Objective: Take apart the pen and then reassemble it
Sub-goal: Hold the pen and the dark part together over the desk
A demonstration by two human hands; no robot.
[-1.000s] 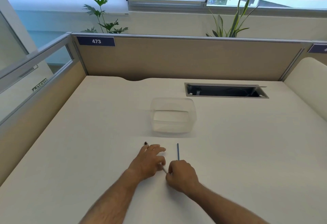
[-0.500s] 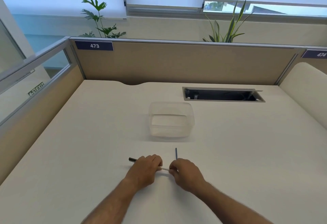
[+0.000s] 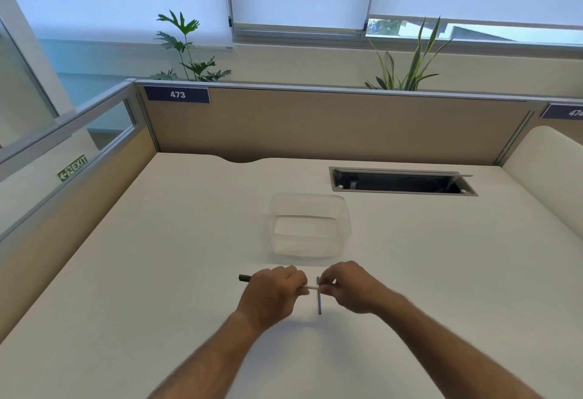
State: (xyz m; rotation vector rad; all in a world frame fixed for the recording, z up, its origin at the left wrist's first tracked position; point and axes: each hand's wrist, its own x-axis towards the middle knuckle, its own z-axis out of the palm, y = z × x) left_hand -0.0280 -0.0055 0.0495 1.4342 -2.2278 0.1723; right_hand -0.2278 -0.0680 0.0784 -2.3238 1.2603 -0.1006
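Both hands meet low on the cream desk (image 3: 157,272), just toward six o'clock from a clear plastic container (image 3: 310,225) that sits near the middle of the surface. The left hand (image 3: 271,296) is curled shut around the pen barrel (image 3: 312,287), which lies crosswise; a short white stretch of the barrel shows between the two hands, and its dark end (image 3: 244,278) sticks out of the fist toward nine o'clock. The right hand (image 3: 350,288) pinches the barrel's three o'clock end with fingertips drawn together; exactly what part it grips is hidden by the fingers. A thin dark refill (image 3: 319,301) lies on the desk directly beneath the gap between the hands, running from twelve to six o'clock, separate from the barrel and crossing under it in the view. At about one o'clock from the container, well apart, an open cable slot (image 3: 400,182) is cut into the desk. A beige partition (image 3: 331,124) with a label reading 473 (image 3: 177,94) closes the far edge.
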